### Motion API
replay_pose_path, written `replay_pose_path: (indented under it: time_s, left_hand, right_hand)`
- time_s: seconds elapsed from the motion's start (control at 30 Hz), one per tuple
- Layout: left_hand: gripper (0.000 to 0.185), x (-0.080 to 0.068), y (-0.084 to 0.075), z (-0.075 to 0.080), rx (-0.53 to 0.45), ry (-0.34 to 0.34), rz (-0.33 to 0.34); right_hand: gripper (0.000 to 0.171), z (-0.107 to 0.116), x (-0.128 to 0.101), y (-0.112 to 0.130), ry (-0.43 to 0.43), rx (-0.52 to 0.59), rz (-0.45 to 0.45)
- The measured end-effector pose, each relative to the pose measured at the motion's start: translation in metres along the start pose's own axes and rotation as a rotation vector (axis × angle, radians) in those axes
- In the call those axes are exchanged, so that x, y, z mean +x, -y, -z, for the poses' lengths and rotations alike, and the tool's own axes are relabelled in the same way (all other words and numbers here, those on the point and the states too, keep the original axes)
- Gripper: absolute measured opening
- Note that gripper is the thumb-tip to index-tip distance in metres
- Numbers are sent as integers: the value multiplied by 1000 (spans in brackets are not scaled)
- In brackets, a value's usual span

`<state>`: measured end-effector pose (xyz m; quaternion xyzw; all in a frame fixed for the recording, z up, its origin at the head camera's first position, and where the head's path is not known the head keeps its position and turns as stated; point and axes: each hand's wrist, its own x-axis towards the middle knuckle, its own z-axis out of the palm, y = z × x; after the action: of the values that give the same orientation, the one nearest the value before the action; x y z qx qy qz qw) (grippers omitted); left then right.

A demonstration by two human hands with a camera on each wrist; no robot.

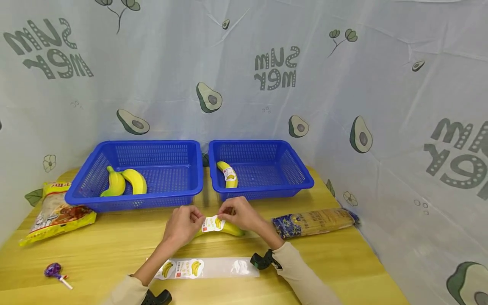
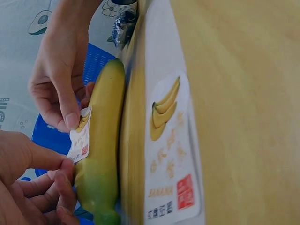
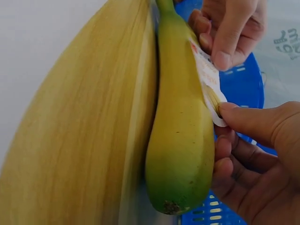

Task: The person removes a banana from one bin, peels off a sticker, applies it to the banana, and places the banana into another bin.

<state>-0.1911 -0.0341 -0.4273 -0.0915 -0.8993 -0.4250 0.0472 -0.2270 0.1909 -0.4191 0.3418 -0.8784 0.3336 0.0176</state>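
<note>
A yellow banana (image 1: 233, 229) with greenish ends lies crosswise on the table in front of me. Against its far side is a white sticker (image 1: 212, 223) printed with bananas, its lower end lifting from the peel in the right wrist view. My left hand (image 1: 183, 225) pinches one end of this sticker between thumb and finger. At the opposite end, the thumb and fingers of my right hand (image 1: 241, 214) pinch the printed-banana corner. Nearer to me lies a backing strip (image 1: 219, 267) that carries more banana stickers (image 2: 168, 150).
Behind the hands stand two blue baskets; the left basket (image 1: 152, 199) holds two bananas (image 1: 135, 181), the right basket (image 1: 263, 192) one labelled banana (image 1: 228, 174). A yellow food bag (image 1: 61, 212) and a purple lollipop (image 1: 54, 270) lie left, a pasta packet (image 1: 316, 221) right.
</note>
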Motion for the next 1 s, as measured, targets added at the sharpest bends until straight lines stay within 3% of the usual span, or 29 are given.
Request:
replay_pose_path:
  time_s: [0.2,0.47,0.77,1.0]
  left_hand:
    - [16,-4,2,-14,-9,-13,-8]
    - [18,-3,2,-6,31,-72,-33]
    - [15,-4,1,-5,36,-48,-52]
    - [12,-5,0,-4,49,-32,-48]
  right_hand:
    - [5,-6,-10,-2,-20,-3,-14]
    - [3,-8,-1,1,-12,-7,8]
    - [8,-5,-4,2,-9,-13,78]
    - [17,-4,-6,-1,60,25,51]
